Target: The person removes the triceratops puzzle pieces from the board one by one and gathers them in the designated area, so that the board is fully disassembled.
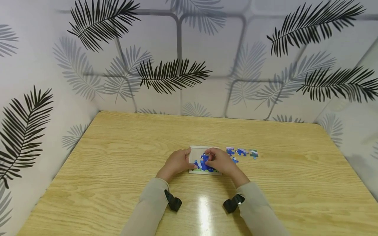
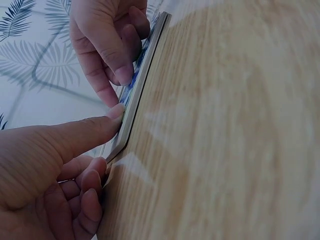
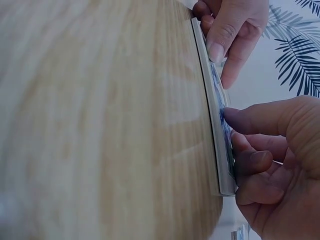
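Note:
A small jigsaw tray with a pale rim lies flat on the table. Blue and green pieces fill its lower part, while the upper left shows bare backing. My left hand holds the tray's left side, thumb over the rim and fingers curled against the edge, as the left wrist view shows. Over the tray's right half, my right hand pinches a blue puzzle piece between thumb and fingers, down at the picture surface. That piece is mostly hidden by the fingers.
Several loose puzzle pieces lie on the wooden table right of the tray, one partly beside the right hand. A wall with leaf patterns rises behind the table's back edge. Black wrist cameras sit on both sleeves.

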`<state>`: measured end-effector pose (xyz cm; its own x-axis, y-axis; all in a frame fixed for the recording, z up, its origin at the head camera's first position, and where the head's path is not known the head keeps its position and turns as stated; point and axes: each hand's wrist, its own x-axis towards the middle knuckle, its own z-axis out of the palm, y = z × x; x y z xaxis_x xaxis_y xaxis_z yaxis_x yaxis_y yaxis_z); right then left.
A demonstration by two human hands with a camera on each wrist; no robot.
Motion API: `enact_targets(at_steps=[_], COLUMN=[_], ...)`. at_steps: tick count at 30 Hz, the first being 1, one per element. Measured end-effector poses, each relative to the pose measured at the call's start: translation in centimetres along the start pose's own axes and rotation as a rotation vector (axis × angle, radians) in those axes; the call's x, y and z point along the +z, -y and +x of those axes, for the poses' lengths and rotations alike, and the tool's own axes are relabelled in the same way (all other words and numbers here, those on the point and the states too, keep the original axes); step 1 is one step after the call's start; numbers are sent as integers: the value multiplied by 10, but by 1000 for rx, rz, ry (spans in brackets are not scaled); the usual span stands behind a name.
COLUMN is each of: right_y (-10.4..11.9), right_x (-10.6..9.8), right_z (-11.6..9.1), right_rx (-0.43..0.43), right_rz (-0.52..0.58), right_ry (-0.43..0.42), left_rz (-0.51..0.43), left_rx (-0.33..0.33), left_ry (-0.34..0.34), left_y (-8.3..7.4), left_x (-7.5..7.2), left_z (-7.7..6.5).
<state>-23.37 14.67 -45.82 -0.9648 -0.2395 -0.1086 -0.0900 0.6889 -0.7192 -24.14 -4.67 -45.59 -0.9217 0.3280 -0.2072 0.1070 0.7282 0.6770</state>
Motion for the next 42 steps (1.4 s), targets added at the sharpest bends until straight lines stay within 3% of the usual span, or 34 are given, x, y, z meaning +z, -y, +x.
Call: enact_targets(at_steps=[28,42], right_y=[1,4], right_x=[0,-1], right_z=[-1,0], right_rx=[15,61], right_rz=[55,104], right_ry=[17,-52], left_rz=[-18,11], left_rx=[41,13], left_ry=[-1,1], left_y=[2,-1], left_x=[1,0], left_z=[-1,-2])
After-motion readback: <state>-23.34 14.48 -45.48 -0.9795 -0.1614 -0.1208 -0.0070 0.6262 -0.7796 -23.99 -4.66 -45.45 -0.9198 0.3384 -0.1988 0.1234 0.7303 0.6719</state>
